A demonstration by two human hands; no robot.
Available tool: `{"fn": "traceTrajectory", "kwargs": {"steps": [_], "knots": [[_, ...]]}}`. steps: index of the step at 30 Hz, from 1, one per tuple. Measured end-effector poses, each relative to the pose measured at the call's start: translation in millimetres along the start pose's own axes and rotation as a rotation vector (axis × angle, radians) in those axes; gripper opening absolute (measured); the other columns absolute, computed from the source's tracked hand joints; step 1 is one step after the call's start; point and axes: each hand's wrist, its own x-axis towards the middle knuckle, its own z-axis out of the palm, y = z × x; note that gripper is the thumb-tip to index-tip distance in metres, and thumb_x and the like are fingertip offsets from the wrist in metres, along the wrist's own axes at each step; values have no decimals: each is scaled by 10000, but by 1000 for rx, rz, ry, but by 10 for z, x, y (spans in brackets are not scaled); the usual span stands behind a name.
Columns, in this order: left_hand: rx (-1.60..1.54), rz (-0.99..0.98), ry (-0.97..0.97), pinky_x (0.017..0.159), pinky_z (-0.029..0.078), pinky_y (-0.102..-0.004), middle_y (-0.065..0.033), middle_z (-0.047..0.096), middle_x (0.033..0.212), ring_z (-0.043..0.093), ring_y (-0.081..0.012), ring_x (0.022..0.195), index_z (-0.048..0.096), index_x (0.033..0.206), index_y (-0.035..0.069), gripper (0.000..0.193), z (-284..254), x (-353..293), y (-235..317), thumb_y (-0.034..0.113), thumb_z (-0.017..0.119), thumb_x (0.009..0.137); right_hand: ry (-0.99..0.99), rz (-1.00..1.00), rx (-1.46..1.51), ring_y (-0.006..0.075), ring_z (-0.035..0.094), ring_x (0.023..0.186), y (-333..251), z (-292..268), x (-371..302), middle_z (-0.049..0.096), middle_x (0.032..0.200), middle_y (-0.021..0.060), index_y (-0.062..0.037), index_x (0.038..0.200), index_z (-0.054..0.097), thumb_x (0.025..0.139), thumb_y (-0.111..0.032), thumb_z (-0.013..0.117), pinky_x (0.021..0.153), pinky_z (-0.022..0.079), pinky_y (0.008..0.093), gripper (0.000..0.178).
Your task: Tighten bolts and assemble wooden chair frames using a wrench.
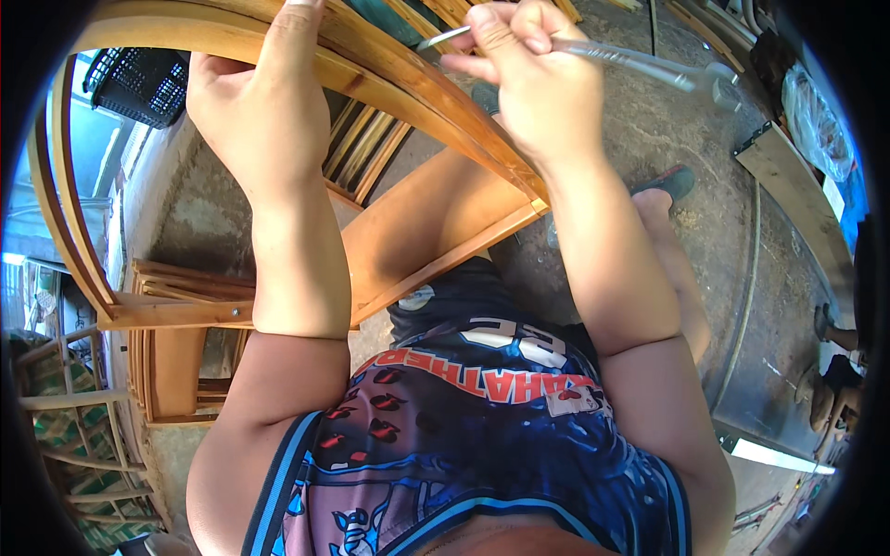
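The curved rail of a varnished wooden furniture frame (389, 88) arches across the upper left, its broad flat panel (426, 218) lying over my lap. My left hand (264, 120) is closed around this rail, thumb on top and fingers curled underneath. To the right, just off the rail, my right hand (533, 79) grips a long silver metal tool (630, 60). The tool's thick head sticks out to the right; its exact kind is unclear. A thin metal tip (445, 37) emerges left of my fingers towards the rail. I cannot tell whether it belongs to the same tool.
A black plastic basket (139, 85) stands at the upper left. More wooden frames (176, 371) are stacked at the lower left, near a woven lattice (88, 445). Along the right are a long board (797, 204), clear plastic sheeting (816, 120) and part of another person (839, 394).
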Motion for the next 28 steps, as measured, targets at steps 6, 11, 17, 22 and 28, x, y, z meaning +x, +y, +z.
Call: {"fn": "traceTrajectory", "kwargs": {"steps": [6,11,17,22,28], "knots": [[-42,22,51,771,522,-296,-80,691,964,653,-143,844,649,1063,-40,196,3,14,5,25,746,906,-98,53,-61,175,700,899,-171,-78,-13,662,976,81,-101,780,420,1004,-48,651,820,632,362,326],[-21,-14,71,781,526,-315,-84,678,985,653,-164,859,632,1085,-35,204,24,-45,24,36,727,920,15,23,-65,114,663,748,-26,-12,-188,688,855,82,-90,721,362,967,-31,709,635,535,258,429],[-5,79,90,774,533,-316,-89,673,971,657,-170,852,636,1075,-33,211,15,-104,3,50,737,910,20,-93,-172,108,656,705,60,-50,-313,687,842,86,-87,724,355,970,-21,693,645,550,266,422],[13,74,136,680,568,-336,-105,690,955,688,-191,825,660,1058,-28,249,158,-72,121,92,783,878,-5,75,-180,232,741,907,-138,-231,-316,657,1042,124,-106,765,380,1007,-53,659,809,648,399,373],[-40,34,10,731,621,-380,-128,719,959,724,-260,825,693,1084,-38,300,-57,776,282,179,785,897,171,34,-75,322,744,903,-583,-763,-244,663,1008,142,-119,751,418,1008,-33,639,828,642,467,350]]}}
